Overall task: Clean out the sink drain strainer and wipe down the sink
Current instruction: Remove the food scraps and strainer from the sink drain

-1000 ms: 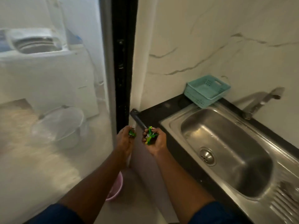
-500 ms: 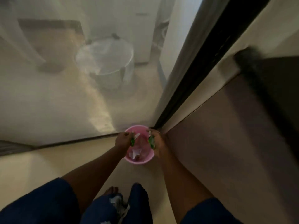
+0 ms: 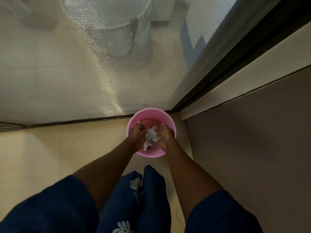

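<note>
Round pink plastic bin [image 3: 150, 153] sits wedged in the floor [image 3: 50, 157] corner: mesh screen door [image 3: 84, 73] behind, smooth brown cabinet [image 3: 252, 148] on the right, open tile only on the left. Left hand [image 3: 137, 137] and right hand [image 3: 166, 137] dip inside over crumpled white paper [image 3: 151, 135]. Fingers [image 3: 163, 127] curl downward, and I honestly can't tell if they're gripping anything. There's maybe a green scrap [image 3: 156, 136] beside the right one.

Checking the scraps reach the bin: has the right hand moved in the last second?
Yes. The right hand went down, from above the pink bin to inside its rim.
</note>
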